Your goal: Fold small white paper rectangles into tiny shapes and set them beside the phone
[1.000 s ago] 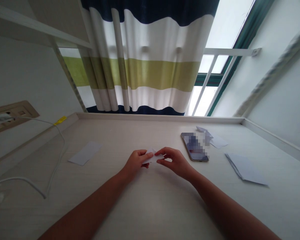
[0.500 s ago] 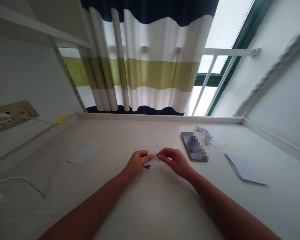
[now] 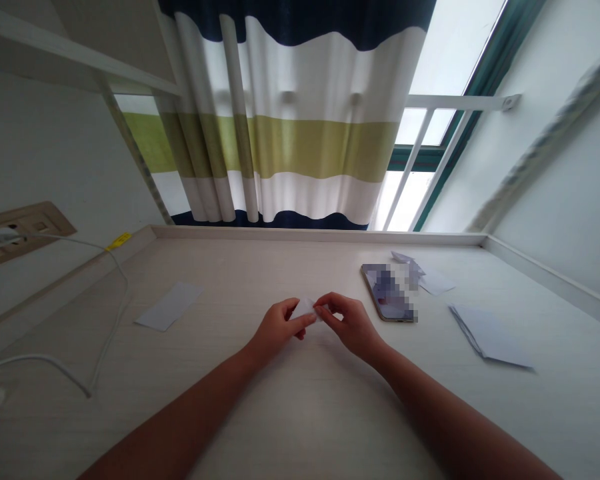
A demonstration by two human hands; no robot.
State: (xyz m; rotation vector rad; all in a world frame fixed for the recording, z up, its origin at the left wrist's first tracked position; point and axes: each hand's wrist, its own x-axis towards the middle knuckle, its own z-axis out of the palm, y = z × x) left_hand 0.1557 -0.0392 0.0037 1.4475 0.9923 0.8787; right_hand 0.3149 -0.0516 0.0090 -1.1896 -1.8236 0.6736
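Left hand (image 3: 280, 328) and right hand (image 3: 353, 325) drawn closer together than a second ago, folded paper (image 3: 305, 308) more covered between the fingertips, carried slightly higher in view

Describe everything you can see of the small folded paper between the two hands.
The small folded paper is white, thin and matte-looking, folded into a compact, angular shape. Much of it is hidden by the fingers, so its exact folds cannot be made out. It is pinched between the left hand and the right hand, and appears to be held up above the pale wood-grain desk, not resting on it. Only those hands touch it.
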